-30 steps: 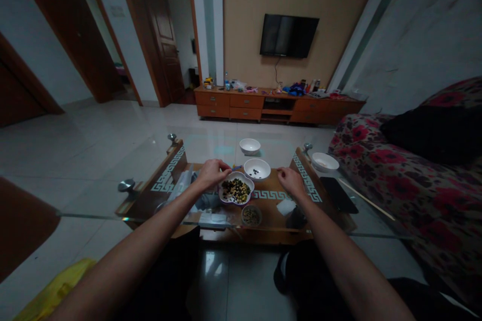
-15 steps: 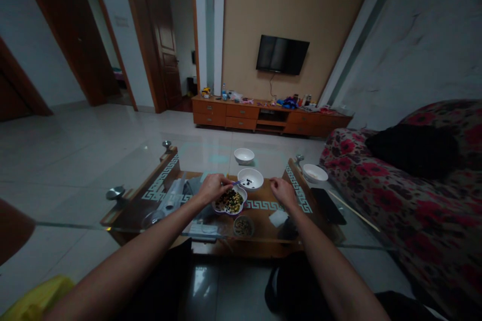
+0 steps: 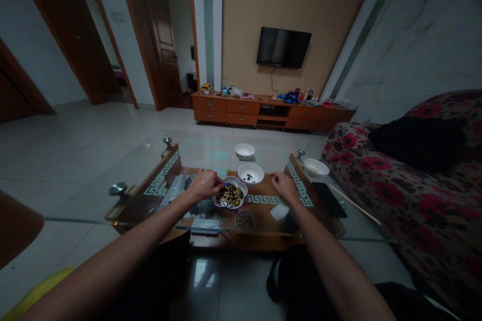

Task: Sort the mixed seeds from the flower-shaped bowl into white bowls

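My left hand [image 3: 206,183] is closed on thin purple tweezers [image 3: 226,184], mostly hidden by the fingers. It hovers at the left rim of a flower-shaped dish [image 3: 243,188] holding mixed dark, yellow and green beans [image 3: 231,194]. Just behind the dish is a white bowl [image 3: 257,174] with several black beans [image 3: 249,178] at its bottom. My right hand [image 3: 285,188] rests to the right of that bowl, its fingers curled in and nothing visible in them. Nearer to me, a small clear cup [image 3: 244,220] contains beans or seeds.
Another white bowl [image 3: 244,151] stands farther back on the glass table [image 3: 222,158]. At the right are a bowl [image 3: 316,167], a black tablet-like object [image 3: 329,200] and a long stick [image 3: 354,204]. A white tissue [image 3: 279,212] lies near my right wrist.
My left hand has moved back left and slightly down, drawing the tweezers from the white bowl to the flower-shaped dish. My right hand has stayed about where it was.
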A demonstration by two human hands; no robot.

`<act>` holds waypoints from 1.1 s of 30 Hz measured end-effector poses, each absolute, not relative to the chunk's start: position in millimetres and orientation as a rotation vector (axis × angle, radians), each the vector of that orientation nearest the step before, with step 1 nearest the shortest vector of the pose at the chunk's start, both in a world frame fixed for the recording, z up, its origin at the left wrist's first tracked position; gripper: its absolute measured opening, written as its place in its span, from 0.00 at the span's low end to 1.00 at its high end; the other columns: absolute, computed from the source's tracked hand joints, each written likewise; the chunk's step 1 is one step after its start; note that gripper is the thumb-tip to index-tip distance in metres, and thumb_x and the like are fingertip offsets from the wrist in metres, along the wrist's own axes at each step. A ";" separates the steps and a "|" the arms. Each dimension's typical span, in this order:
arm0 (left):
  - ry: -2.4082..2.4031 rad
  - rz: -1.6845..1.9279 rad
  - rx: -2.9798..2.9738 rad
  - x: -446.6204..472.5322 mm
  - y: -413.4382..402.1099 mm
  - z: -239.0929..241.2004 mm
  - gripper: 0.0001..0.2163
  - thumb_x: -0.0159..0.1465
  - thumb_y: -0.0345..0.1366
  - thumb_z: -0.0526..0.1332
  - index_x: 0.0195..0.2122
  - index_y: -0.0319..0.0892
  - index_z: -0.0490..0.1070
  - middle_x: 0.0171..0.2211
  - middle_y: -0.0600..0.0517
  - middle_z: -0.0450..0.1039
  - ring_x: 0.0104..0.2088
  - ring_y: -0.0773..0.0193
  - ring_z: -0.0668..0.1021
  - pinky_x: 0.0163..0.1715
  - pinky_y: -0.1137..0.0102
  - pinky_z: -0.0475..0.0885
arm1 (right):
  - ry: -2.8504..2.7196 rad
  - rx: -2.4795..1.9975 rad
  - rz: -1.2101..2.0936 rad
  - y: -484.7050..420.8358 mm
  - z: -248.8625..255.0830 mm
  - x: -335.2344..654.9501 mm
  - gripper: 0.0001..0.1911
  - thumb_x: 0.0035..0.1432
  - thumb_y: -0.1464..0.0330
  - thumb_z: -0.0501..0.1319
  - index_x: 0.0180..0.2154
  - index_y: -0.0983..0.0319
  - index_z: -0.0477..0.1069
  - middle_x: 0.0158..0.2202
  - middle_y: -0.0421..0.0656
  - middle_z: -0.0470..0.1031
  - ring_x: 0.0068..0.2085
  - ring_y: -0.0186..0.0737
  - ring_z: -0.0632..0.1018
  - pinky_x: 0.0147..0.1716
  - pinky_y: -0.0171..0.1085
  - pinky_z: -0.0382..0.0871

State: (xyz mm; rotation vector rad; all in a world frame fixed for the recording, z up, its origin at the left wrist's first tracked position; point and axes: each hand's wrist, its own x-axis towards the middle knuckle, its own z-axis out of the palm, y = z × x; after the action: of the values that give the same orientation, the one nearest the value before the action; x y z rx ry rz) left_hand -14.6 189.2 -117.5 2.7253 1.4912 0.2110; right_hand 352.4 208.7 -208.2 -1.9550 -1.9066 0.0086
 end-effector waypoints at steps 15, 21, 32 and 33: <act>1.575 0.169 2.649 -12.8 187.2 -117.8 0.12 0.65 0.39 0.62 0.40 0.48 0.87 0.37 0.44 0.86 0.40 0.51 0.83 0.52 0.57 0.63 | -1.913 -1.961 0.015 209.0 -207.4 352.7 0.18 0.70 0.68 0.56 0.53 0.58 0.82 0.53 0.45 0.84 0.52 0.43 0.83 0.54 0.35 0.72; 1.568 0.132 2.637 -15.2 191.4 -121.6 0.12 0.66 0.39 0.63 0.40 0.47 0.88 0.36 0.42 0.85 0.40 0.50 0.83 0.51 0.55 0.63 | -1.910 -1.964 0.028 206.4 -204.8 351.8 0.18 0.71 0.68 0.55 0.53 0.59 0.82 0.53 0.46 0.84 0.52 0.44 0.82 0.54 0.36 0.72; 1.474 0.150 2.670 -4.8 190.8 -122.8 0.10 0.65 0.38 0.63 0.34 0.46 0.87 0.30 0.45 0.83 0.35 0.52 0.81 0.49 0.56 0.65 | -1.918 -1.976 0.014 206.4 -203.5 350.9 0.18 0.70 0.69 0.56 0.53 0.60 0.82 0.52 0.47 0.84 0.51 0.44 0.83 0.54 0.36 0.72; 1.467 0.165 2.669 -4.6 191.8 -124.4 0.10 0.65 0.38 0.63 0.35 0.46 0.87 0.31 0.45 0.83 0.35 0.53 0.81 0.48 0.57 0.66 | -1.914 -1.977 0.011 206.6 -203.9 351.0 0.18 0.70 0.69 0.56 0.53 0.60 0.82 0.52 0.47 0.84 0.51 0.44 0.83 0.54 0.36 0.72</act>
State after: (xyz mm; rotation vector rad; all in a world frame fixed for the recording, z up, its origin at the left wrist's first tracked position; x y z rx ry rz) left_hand -4.6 191.8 -124.4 2.6689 1.4672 0.1649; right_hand 351.0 206.6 -203.9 -1.9766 -1.9139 0.0107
